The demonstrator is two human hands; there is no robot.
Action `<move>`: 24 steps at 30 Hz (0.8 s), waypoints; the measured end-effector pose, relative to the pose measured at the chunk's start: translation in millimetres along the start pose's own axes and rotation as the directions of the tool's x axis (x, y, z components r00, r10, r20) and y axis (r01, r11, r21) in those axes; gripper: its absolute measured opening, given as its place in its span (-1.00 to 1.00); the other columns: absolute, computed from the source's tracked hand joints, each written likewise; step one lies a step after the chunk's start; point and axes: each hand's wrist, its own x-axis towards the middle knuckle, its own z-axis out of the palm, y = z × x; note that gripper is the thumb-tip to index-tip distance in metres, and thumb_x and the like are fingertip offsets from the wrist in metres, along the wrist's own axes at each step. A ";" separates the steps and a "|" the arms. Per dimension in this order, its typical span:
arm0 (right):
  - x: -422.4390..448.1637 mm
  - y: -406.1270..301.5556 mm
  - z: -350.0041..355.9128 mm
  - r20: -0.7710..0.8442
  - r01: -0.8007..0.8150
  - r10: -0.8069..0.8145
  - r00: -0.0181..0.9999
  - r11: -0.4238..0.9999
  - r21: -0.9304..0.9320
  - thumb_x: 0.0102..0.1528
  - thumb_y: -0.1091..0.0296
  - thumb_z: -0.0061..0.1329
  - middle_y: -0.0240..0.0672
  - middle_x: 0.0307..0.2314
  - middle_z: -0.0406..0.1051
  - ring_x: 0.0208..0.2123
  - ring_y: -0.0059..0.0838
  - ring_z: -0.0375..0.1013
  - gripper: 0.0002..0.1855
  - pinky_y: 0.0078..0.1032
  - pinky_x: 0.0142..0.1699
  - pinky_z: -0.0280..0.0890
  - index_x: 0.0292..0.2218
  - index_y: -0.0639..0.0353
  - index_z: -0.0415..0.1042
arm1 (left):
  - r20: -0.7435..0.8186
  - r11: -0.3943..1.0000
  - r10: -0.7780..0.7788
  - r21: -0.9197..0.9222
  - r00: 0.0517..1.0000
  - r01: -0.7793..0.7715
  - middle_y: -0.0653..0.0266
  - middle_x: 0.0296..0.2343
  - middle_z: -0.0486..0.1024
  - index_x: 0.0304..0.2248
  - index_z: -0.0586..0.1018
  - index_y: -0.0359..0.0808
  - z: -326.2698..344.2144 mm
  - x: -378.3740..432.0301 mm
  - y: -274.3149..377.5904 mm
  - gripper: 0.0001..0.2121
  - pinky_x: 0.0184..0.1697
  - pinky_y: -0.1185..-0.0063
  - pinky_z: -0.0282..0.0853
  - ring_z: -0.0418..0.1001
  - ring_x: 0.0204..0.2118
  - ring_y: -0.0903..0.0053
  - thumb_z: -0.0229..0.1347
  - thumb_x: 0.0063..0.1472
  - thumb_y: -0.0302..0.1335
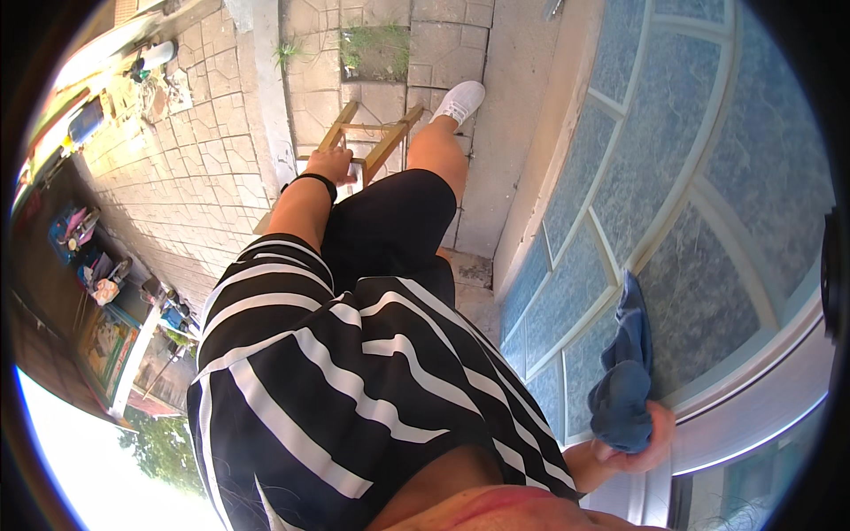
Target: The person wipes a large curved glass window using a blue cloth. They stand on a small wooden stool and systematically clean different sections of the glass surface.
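My right hand (641,445) holds a bunched blue cloth (621,405) at the lower right. The cloth's upper end reaches up along the pale blue patterned glass panes (677,312); whether it touches them I cannot tell. On the left, my left hand (332,166), with a black band at the wrist, grips the top edge of a wooden stool or stepladder (388,149). Its legs point away over the paving, and my bent leg in black shorts partly hides it. My white shoe (459,101) is just beyond the legs.
A concrete ledge (508,133) runs below the glass wall. Along the left of the paving lies a raised concrete strip (265,86). A square planting gap (375,53) with grass lies ahead. Farther left are a blue container (86,121) and assorted items by a dark sheltered area.
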 end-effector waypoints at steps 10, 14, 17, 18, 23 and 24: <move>-12.1 3.1 -18.3 0.148 -0.219 0.194 0.970 0.961 0.172 -0.34 -0.17 0.26 -0.15 -0.52 0.43 -0.50 -0.12 0.44 -0.26 -0.32 -0.36 0.32 -0.28 0.31 0.47 | -0.060 0.999 0.047 0.026 0.997 -0.045 0.33 -0.02 0.47 -0.02 0.46 -0.10 -67.8 5.9 -11.7 -0.50 0.07 0.25 0.33 0.37 0.14 0.38 0.21 0.14 -0.01; -5.6 6.6 -22.6 0.239 -0.226 0.182 0.954 0.959 0.172 -0.25 -0.21 0.20 -0.13 -0.52 0.43 -0.51 -0.09 0.42 -0.27 -0.31 -0.37 0.30 -0.26 0.33 0.47 | -0.109 0.999 0.035 0.005 0.993 -0.034 0.34 -0.04 0.48 -0.04 0.47 -0.10 -94.3 5.1 -20.3 -0.51 0.05 0.26 0.36 0.40 0.11 0.37 0.21 0.14 -0.02; -2.6 4.7 -20.3 0.244 -0.227 0.187 0.952 0.962 0.149 -0.12 -0.27 0.12 -0.14 -0.51 0.43 -0.53 -0.09 0.41 -0.30 -0.28 -0.38 0.29 -0.28 0.30 0.46 | -0.097 0.999 0.034 0.043 0.995 -0.030 0.26 -0.01 0.44 0.04 0.41 -0.09 -112.5 2.0 -24.8 -0.44 0.04 0.27 0.38 0.41 0.10 0.32 0.19 0.14 0.01; -1.9 3.9 -18.3 0.209 -0.232 0.198 0.958 0.961 0.150 -0.09 -0.32 0.10 -0.15 -0.51 0.43 -0.54 -0.09 0.40 -0.30 -0.26 -0.39 0.29 -0.30 0.26 0.44 | -0.115 0.999 0.036 0.043 0.993 -0.031 0.26 -0.01 0.45 0.03 0.41 -0.10 -116.9 0.5 -24.9 -0.44 0.04 0.27 0.38 0.41 0.11 0.32 0.19 0.14 0.01; 3.5 -0.7 -7.4 0.108 -0.182 0.165 0.980 0.968 0.173 -0.07 -0.25 0.12 -0.16 -0.50 0.45 -0.53 -0.08 0.41 -0.39 -0.25 -0.39 0.30 -0.35 0.23 0.44 | -0.210 0.998 0.044 0.049 0.977 -0.035 0.31 -0.04 0.50 -0.03 0.48 -0.12 -142.3 -1.1 -18.2 -0.47 0.02 0.23 0.40 0.41 0.11 0.35 0.24 0.10 -0.01; 3.5 0.2 -6.6 0.096 -0.174 0.160 0.982 0.969 0.174 -0.07 -0.22 0.13 -0.17 -0.51 0.45 -0.53 -0.09 0.42 -0.41 -0.26 -0.39 0.30 -0.36 0.23 0.45 | -0.224 0.997 0.054 0.059 0.973 -0.042 0.31 -0.03 0.50 -0.03 0.48 -0.11 -148.5 -1.1 -17.6 -0.47 0.02 0.23 0.40 0.41 0.11 0.34 0.24 0.10 0.00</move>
